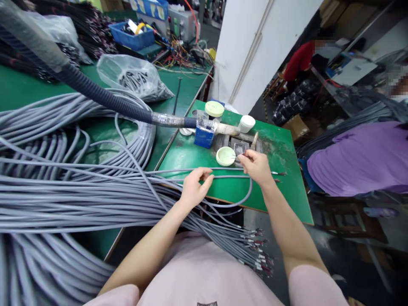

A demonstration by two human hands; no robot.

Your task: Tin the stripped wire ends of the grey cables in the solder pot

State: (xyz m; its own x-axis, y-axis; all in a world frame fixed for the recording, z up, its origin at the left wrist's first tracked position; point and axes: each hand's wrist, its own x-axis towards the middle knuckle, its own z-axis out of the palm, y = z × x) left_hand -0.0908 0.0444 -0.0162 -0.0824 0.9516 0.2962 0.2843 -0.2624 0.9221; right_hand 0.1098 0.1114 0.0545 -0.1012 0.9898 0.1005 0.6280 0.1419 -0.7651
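Observation:
My right hand (257,166) pinches the end of a grey cable (250,189), whose thin bare wires reach left over the rim of a pale round dish (225,157). From that hand the cable bends down and runs back to the left. Just behind the fingertips sits a small square metal pot (238,146) in a dirty, dark frame. My left hand (196,186) hovers over two grey cables lying across the green bench, thumb and index finger apart, the other fingers curled. Whether it touches a cable I cannot tell.
Bundled grey cables (79,195) cover the left side, their stripped ends hanging near my lap. A flexible hose (105,100) reaches a blue box (204,136). A white cup (246,123) and a lidded jar (214,109) stand behind. A person in purple (372,161) is at right.

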